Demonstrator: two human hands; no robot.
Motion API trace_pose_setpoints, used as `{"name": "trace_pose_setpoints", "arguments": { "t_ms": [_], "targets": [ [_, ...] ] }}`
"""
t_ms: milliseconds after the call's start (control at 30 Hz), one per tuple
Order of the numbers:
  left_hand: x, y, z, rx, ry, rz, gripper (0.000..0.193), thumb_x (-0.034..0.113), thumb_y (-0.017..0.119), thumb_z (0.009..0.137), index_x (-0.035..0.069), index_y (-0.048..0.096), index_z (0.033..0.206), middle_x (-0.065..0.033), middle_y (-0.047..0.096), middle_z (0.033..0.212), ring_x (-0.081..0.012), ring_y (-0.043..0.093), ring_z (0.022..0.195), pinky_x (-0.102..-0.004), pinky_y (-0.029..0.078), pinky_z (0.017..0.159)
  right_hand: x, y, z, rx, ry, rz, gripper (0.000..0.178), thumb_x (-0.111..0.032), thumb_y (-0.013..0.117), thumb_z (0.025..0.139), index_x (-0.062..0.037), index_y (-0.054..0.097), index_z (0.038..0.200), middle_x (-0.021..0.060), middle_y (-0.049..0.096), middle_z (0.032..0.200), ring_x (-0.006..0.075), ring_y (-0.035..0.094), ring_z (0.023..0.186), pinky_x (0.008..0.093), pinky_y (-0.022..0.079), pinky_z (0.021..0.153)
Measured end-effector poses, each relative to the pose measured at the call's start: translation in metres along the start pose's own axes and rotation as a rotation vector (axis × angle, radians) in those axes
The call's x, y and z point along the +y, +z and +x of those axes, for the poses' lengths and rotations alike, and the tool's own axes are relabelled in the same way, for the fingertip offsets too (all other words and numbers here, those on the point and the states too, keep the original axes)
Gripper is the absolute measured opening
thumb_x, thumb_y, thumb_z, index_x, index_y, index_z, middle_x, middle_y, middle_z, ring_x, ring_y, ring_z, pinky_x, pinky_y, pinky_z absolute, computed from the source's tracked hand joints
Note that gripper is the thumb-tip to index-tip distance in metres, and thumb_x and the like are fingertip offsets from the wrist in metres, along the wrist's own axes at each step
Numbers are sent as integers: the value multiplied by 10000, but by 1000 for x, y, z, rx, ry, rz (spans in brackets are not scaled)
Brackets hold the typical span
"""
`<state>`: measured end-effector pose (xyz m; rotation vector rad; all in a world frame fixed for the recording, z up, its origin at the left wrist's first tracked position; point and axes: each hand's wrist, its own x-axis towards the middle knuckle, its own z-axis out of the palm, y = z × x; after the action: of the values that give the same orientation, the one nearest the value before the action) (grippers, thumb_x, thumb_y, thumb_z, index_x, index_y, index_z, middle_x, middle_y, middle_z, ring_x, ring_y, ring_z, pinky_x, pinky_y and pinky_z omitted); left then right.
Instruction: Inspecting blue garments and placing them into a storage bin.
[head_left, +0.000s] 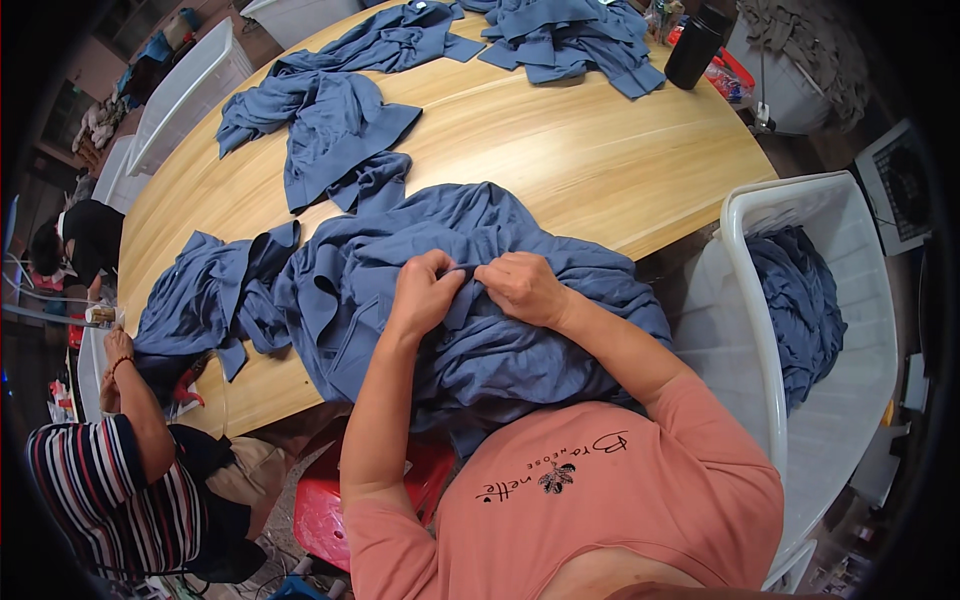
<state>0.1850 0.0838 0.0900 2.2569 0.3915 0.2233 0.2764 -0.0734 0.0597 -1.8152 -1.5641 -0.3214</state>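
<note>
A large heap of blue garments (540, 360) lies across the near side of the table and hangs over its edge toward me. Both my hands are closed on the cloth at the top of this heap, a short gap apart. My left hand (425, 287) pinches a fold of the blue garment, thumb toward the other hand. Curled fingers of my right hand (523, 287) grip the same cloth just to the right. The exact edge or seam between my fingertips is too small to make out.
More blue garments (340, 125) lie on the wooden table (600, 165), beside a black bottle (695, 47) at the far right. A white bin (735, 225) holding blue cloth stands at my right. A striped-shirted co-worker (120, 480) handles cloth at left; a red stool (320, 505) is below.
</note>
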Motion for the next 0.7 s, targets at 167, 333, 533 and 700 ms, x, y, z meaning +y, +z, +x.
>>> {"name": "trace_pose_setpoints", "arguments": {
  "t_ms": [167,333,533,700],
  "targets": [
    [4,-1,-4,-230,-167,-500,59,58,616,755,4,599,740,45,536,653,-24,438,590,-182,342,528,-2,0,-3,129,31,67,131,-5,592,693,-72,533,790,59,513,618,229,547,580,329,447,538],
    [-4,-6,-5,-260,-229,-622,17,13,598,717,16,601,734,42,556,661,-27,455,585,-177,342,530,-2,-4,-4,127,-66,89,131,-23,591,681,-63,539,795,61,524,667,226,551,581,326,447,521],
    [-2,8,-3,-205,-262,-647,49,-18,590,686,29,592,701,43,555,651,-30,451,568,-175,334,519,-12,-8,-7,118,-248,45,108,-83,559,689,-61,549,794,44,538,731,186,548,575,306,437,488],
    [-2,7,-5,-285,-279,-687,21,-1,607,717,18,615,722,41,560,649,-23,451,567,-176,335,519,-12,-5,-5,164,-253,43,106,-88,555,691,-58,552,792,35,528,717,172,536,566,287,422,474]
  ]
}}
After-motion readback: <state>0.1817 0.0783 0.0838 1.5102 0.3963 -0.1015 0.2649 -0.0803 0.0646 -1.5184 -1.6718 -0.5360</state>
